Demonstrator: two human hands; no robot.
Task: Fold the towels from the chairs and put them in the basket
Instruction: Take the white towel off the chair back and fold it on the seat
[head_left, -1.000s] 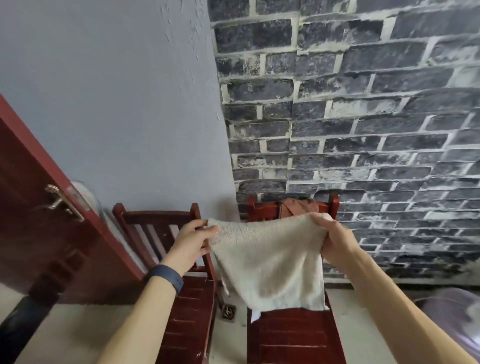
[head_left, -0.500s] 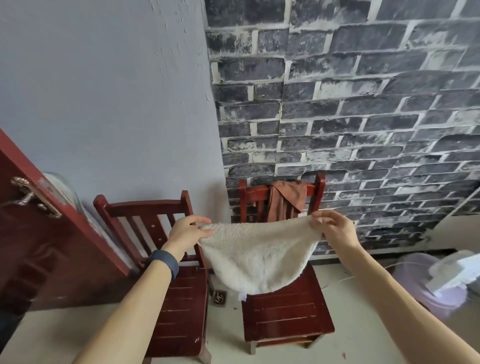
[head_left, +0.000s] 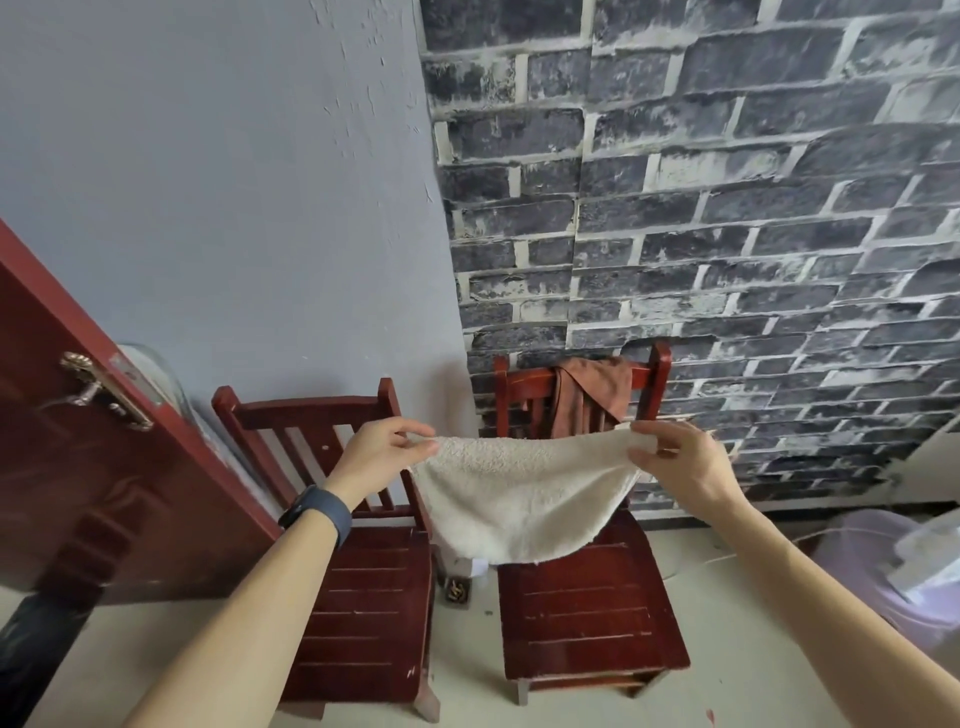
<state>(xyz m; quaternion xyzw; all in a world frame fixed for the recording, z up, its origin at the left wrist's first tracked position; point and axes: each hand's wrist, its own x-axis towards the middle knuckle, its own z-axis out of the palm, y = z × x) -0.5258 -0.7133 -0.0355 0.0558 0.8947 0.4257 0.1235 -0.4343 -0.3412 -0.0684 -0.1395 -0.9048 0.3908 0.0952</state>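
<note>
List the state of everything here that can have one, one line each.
white towel, held in the air, sagging between both hands.
left hand, pinches the white towel's left corner.
right hand, pinches its right corner.
brown towel, unfolded, draped over the right chair's backrest.
left chair, upright.
door, swung open.
basket, on the floor, contents blurred.

A cream, fluffy towel (head_left: 519, 499) hangs spread in mid-air, its lower edge sagging over the seat of the right chair (head_left: 587, 613). A brown towel (head_left: 592, 389) drapes over that chair's back rail.
</note>
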